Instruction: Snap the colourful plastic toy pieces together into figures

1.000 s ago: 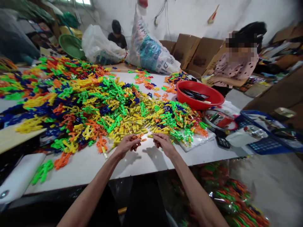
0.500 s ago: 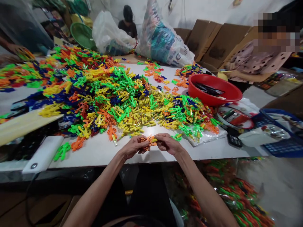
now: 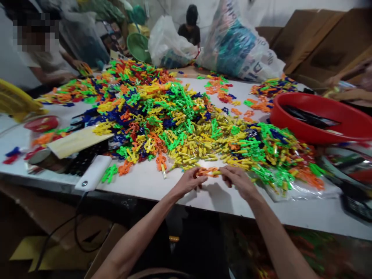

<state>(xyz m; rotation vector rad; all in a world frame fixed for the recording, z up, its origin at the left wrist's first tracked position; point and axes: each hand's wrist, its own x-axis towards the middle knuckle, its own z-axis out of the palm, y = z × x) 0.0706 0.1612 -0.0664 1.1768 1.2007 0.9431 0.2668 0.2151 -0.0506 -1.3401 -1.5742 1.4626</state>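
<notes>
My left hand (image 3: 188,182) pinches a small orange plastic toy figure (image 3: 207,171) above the near edge of the table. Closed on a short yellow stick-like piece (image 3: 216,173) at the figure's right end is my right hand (image 3: 236,180); its fingertips partly cover that piece. Whether the two parts are joined I cannot tell. Just beyond my hands lies a heap of similar yellow pieces (image 3: 193,149), mixed with green figures (image 3: 181,99). An orange figure with a clear-tipped yellow piece (image 3: 162,162) rests left of my left hand.
A red basin (image 3: 319,133) holding dark packets stands at the right. Clear plastic bags (image 3: 308,192) lie under toys near it. A white corded device (image 3: 94,172) sits at the left near edge. Large filled bags (image 3: 238,46) stand behind. Co-workers sit at the left (image 3: 49,64), back and right.
My view has swung left, bringing a co-worker and a yellow object into sight. My hands have drawn slightly apart, and more of the orange figure shows between them.
</notes>
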